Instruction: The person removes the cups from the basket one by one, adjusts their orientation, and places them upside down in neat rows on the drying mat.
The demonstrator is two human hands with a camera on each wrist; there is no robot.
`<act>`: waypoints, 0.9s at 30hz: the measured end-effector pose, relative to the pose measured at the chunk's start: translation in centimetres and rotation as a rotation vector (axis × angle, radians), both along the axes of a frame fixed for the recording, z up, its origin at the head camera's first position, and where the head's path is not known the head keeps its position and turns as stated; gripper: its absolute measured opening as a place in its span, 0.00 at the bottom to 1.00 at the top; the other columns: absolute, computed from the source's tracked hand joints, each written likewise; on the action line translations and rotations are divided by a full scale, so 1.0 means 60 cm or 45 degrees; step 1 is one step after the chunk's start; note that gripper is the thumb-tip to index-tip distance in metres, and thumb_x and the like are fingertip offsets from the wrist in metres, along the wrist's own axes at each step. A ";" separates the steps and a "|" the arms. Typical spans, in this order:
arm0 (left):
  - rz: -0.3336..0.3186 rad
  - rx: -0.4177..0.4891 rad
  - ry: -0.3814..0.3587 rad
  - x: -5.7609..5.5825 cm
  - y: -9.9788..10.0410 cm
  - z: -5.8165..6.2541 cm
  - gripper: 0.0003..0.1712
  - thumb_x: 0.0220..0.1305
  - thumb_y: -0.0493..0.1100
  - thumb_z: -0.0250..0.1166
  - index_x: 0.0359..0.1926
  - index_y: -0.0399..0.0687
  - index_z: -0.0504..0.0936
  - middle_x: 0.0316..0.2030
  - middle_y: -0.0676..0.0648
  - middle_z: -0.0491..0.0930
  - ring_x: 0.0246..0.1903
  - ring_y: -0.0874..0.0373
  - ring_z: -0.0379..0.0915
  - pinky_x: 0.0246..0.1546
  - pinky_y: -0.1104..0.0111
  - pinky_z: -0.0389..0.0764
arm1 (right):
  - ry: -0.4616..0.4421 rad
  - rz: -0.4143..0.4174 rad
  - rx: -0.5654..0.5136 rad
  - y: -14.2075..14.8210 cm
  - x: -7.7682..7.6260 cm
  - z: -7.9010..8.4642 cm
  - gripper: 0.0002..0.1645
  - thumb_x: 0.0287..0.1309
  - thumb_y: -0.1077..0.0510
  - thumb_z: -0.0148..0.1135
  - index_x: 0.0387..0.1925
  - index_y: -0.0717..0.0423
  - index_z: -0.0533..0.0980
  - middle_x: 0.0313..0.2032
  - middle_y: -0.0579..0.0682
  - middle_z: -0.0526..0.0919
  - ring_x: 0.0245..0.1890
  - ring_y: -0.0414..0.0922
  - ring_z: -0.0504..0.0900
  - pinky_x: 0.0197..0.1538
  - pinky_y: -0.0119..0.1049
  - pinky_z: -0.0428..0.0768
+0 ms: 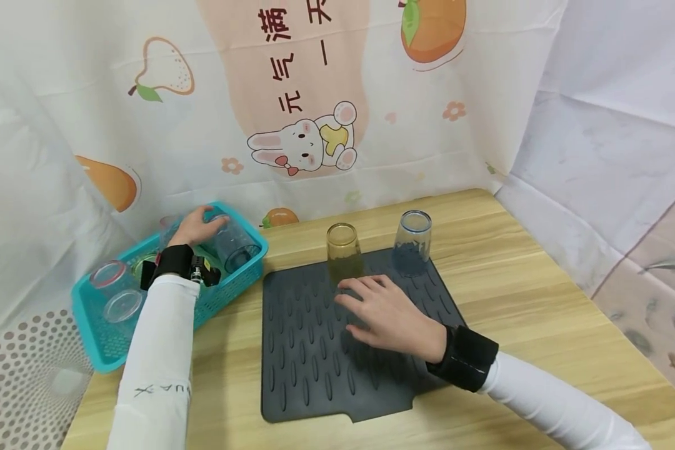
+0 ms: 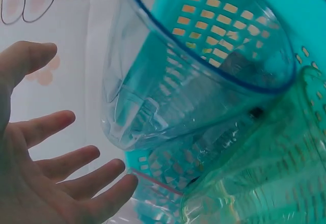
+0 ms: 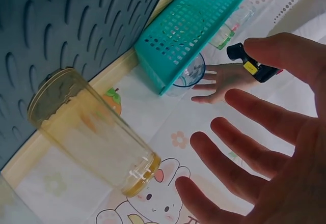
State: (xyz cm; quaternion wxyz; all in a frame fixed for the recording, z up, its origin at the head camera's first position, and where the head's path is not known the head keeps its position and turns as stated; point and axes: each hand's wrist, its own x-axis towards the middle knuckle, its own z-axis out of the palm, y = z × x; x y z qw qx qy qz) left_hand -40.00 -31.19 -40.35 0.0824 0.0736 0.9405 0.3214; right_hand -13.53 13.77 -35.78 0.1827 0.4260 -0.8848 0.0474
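My left hand (image 1: 197,226) reaches over the teal basket (image 1: 90,347), beside a clear glass with a blue rim (image 1: 233,240) lying tilted inside. In the left wrist view the fingers are spread, with a gap between them and that glass (image 2: 153,107). A green glass (image 2: 265,168) lies next to it. My right hand (image 1: 390,315) hovers palm down over the dark drying mat (image 1: 309,375), its fingers loosely bent and holding nothing. Just past its fingertips an amber glass (image 1: 344,253) stands upside down on the mat. To its right is an upside-down clear glass with a bluish tint (image 1: 412,240).
More glasses sit in the basket's near end, among them a red-rimmed glass (image 1: 109,275) and a clear glass (image 1: 124,307). The wooden table (image 1: 517,281) extends right of the mat. A printed curtain (image 1: 191,137) hangs behind the table.
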 end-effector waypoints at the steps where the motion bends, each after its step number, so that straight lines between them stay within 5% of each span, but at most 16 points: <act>1: 0.015 0.004 -0.032 -0.004 -0.003 -0.002 0.50 0.65 0.72 0.49 0.77 0.53 0.45 0.73 0.35 0.44 0.67 0.33 0.46 0.57 0.39 0.60 | -0.007 -0.001 -0.002 0.001 0.000 -0.001 0.26 0.54 0.46 0.70 0.53 0.50 0.78 0.56 0.53 0.75 0.53 0.50 0.75 0.52 0.48 0.75; 3: 0.034 -0.007 -0.114 -0.027 -0.019 -0.017 0.50 0.66 0.69 0.51 0.77 0.53 0.41 0.74 0.36 0.41 0.68 0.34 0.44 0.58 0.40 0.60 | -0.016 -0.003 -0.011 0.002 0.001 -0.004 0.25 0.54 0.47 0.70 0.53 0.50 0.78 0.56 0.53 0.75 0.53 0.50 0.75 0.52 0.48 0.75; 6: 0.084 0.005 -0.191 -0.088 -0.057 -0.074 0.53 0.64 0.71 0.51 0.77 0.57 0.36 0.74 0.37 0.38 0.67 0.33 0.45 0.54 0.40 0.66 | -0.024 -0.007 -0.018 0.003 0.002 -0.009 0.25 0.54 0.48 0.70 0.53 0.51 0.78 0.56 0.54 0.75 0.53 0.50 0.75 0.52 0.48 0.75; 9: 0.106 0.096 -0.281 -0.101 -0.055 -0.080 0.56 0.63 0.70 0.54 0.77 0.58 0.30 0.75 0.39 0.34 0.69 0.35 0.42 0.56 0.44 0.67 | -0.030 -0.010 -0.021 0.004 0.004 -0.013 0.25 0.54 0.48 0.71 0.52 0.51 0.78 0.55 0.54 0.75 0.52 0.50 0.76 0.50 0.48 0.76; 11: 0.115 0.122 -0.335 -0.066 -0.020 -0.038 0.57 0.65 0.69 0.55 0.76 0.54 0.27 0.74 0.37 0.31 0.70 0.34 0.38 0.59 0.42 0.63 | -0.036 -0.012 -0.020 0.004 0.005 -0.014 0.24 0.54 0.48 0.70 0.52 0.50 0.78 0.55 0.54 0.75 0.52 0.51 0.76 0.49 0.48 0.76; 16: 0.083 0.030 -0.441 0.072 0.094 0.113 0.53 0.72 0.61 0.46 0.72 0.35 0.23 0.71 0.27 0.25 0.69 0.28 0.28 0.64 0.38 0.49 | -0.045 -0.026 0.010 0.005 0.006 -0.018 0.24 0.56 0.47 0.69 0.52 0.50 0.78 0.56 0.54 0.74 0.52 0.51 0.76 0.49 0.47 0.76; 19: 0.120 -0.023 -0.482 0.102 0.123 0.145 0.50 0.74 0.58 0.43 0.71 0.33 0.22 0.70 0.25 0.25 0.68 0.27 0.28 0.65 0.39 0.47 | -0.054 -0.036 0.029 0.006 0.005 -0.020 0.24 0.56 0.46 0.69 0.53 0.50 0.78 0.57 0.54 0.74 0.52 0.51 0.76 0.48 0.47 0.76; 21: 0.148 -0.032 -0.513 0.083 0.113 0.127 0.54 0.71 0.64 0.44 0.72 0.35 0.21 0.70 0.26 0.25 0.69 0.28 0.29 0.65 0.39 0.49 | -0.058 -0.042 0.035 0.007 0.004 -0.020 0.24 0.55 0.46 0.69 0.52 0.50 0.78 0.57 0.54 0.74 0.51 0.51 0.76 0.47 0.47 0.76; 25: 0.205 -0.018 -0.487 -0.031 0.045 0.009 0.69 0.58 0.77 0.52 0.72 0.39 0.21 0.71 0.27 0.29 0.67 0.27 0.37 0.57 0.37 0.62 | -0.068 -0.060 0.040 0.011 0.002 -0.020 0.25 0.54 0.46 0.70 0.52 0.50 0.79 0.57 0.54 0.74 0.51 0.51 0.76 0.46 0.47 0.77; 27: 0.236 0.037 -0.435 -0.047 0.041 -0.015 0.77 0.48 0.81 0.58 0.72 0.37 0.22 0.70 0.25 0.31 0.66 0.26 0.40 0.54 0.38 0.64 | -0.075 -0.063 0.037 0.013 0.002 -0.021 0.25 0.54 0.46 0.71 0.51 0.50 0.79 0.57 0.55 0.74 0.51 0.51 0.77 0.46 0.47 0.77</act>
